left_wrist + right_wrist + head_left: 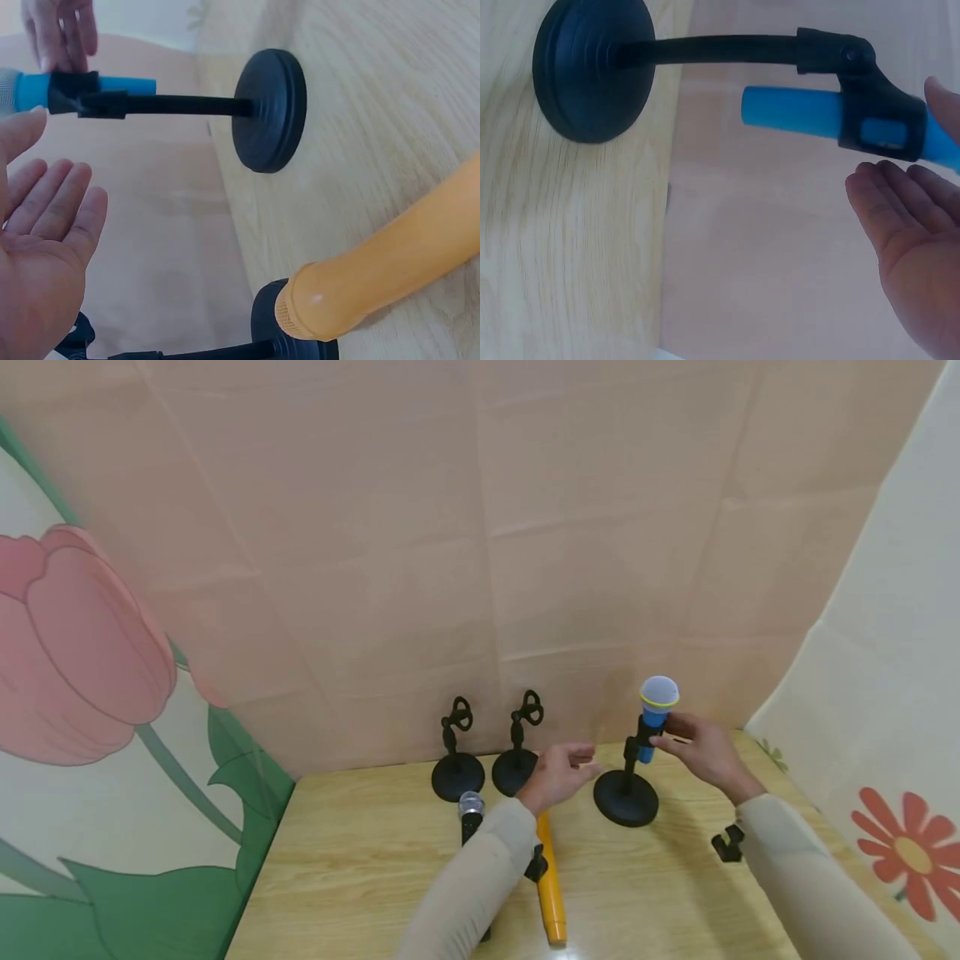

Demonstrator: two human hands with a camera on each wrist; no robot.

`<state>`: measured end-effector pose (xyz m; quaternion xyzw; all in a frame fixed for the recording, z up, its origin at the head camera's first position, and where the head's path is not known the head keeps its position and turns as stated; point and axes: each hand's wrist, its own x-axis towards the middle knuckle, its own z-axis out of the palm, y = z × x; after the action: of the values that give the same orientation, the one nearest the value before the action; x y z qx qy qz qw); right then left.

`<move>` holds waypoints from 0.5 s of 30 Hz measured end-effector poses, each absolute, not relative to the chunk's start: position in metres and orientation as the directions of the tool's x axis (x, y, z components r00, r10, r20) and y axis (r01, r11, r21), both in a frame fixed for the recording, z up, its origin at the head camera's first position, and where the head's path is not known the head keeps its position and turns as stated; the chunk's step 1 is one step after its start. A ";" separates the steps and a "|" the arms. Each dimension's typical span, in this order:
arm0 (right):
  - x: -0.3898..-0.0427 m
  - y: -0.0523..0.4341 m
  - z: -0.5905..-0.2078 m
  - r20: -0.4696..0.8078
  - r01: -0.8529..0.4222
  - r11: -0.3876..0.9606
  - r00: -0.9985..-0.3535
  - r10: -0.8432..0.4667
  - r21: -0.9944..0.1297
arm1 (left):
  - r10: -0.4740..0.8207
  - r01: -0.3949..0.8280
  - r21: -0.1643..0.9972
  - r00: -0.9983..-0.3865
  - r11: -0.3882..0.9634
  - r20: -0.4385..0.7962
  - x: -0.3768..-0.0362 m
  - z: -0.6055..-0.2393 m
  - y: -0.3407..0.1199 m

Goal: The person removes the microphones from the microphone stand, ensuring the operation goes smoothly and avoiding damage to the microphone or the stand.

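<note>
A blue microphone [652,720] with a white head and a yellow ring sits tilted in the clip of a black desk stand [626,797]. Beside the clip is my right hand [708,753], its fingers fairly straight and its thumb close to the blue handle [795,111]; whether it touches cannot be made out. My left hand [557,777] hovers to the left of that stand, palm turned toward it, with nothing in its grasp. In the left wrist view its fingers [56,199] are extended below the microphone.
Two more black stands [457,777] [512,772] with bare clips stand by the back curtain. An orange tube-like handle [551,893] and a black microphone with a silver head [472,806] lie on the wooden table [337,860], partly under my left arm.
</note>
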<state>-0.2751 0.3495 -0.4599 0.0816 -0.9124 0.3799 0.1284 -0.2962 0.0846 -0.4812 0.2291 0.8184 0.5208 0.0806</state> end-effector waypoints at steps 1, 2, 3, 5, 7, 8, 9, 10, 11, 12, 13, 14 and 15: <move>-0.277 0.349 -0.461 0.306 -0.257 0.693 -0.950 -0.055 -0.674 | 0.457 0.292 0.888 -0.883 0.355 0.107 -0.296 -0.482 0.085; -0.278 0.348 -0.462 0.311 -0.261 0.690 -0.949 -0.055 -0.675 | 0.454 0.290 0.887 -0.885 0.358 0.106 -0.296 -0.482 0.085; -0.279 0.347 -0.463 0.313 -0.262 0.688 -0.948 -0.053 -0.677 | 0.451 0.288 0.887 -0.886 0.360 0.105 -0.296 -0.482 0.085; -0.280 0.346 -0.465 0.311 -0.252 0.686 -0.950 -0.040 -0.682 | 0.445 0.284 0.889 -0.889 0.359 0.105 -0.296 -0.483 0.084; -0.281 0.345 -0.466 0.307 -0.237 0.688 -0.952 -0.022 -0.686 | 0.441 0.279 0.892 -0.892 0.356 0.104 -0.296 -0.485 0.083; -0.281 0.345 -0.467 0.302 -0.225 0.690 -0.953 -0.010 -0.688 | 0.439 0.279 0.892 -0.892 0.355 0.105 -0.296 -0.486 0.083; -0.280 0.345 -0.468 0.300 -0.216 0.690 -0.954 0.001 -0.690 | 0.436 0.279 0.892 -0.893 0.354 0.106 -0.296 -0.487 0.082; -0.280 0.345 -0.468 0.298 -0.209 0.688 -0.955 0.011 -0.695 | 0.435 0.279 0.892 -0.894 0.356 0.107 -0.296 -0.487 0.082; -0.279 0.345 -0.468 0.297 -0.202 0.690 -0.955 0.020 -0.695 | 0.435 0.279 0.892 -0.894 0.357 0.106 -0.296 -0.488 0.082; -0.278 0.344 -0.469 0.294 -0.195 0.688 -0.955 0.028 -0.699 | 0.435 0.278 0.892 -0.894 0.356 0.106 -0.296 -0.488 0.082; -0.276 0.344 -0.469 0.292 -0.191 0.687 -0.956 0.033 -0.702 | 0.435 0.280 0.891 -0.894 0.357 0.107 -0.296 -0.488 0.082; -0.275 0.343 -0.469 0.294 -0.189 0.686 -0.955 0.037 -0.702 | 0.437 0.283 0.890 -0.893 0.356 0.109 -0.295 -0.488 0.082; -0.274 0.342 -0.469 0.293 -0.190 0.683 -0.955 0.038 -0.705 | 0.436 0.283 0.890 -0.893 0.357 0.109 -0.295 -0.488 0.082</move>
<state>-0.2738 0.3425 -0.4689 0.0419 -0.9060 0.3959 0.1437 -0.2950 0.0825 -0.4882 0.2194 0.8205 0.5228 0.0732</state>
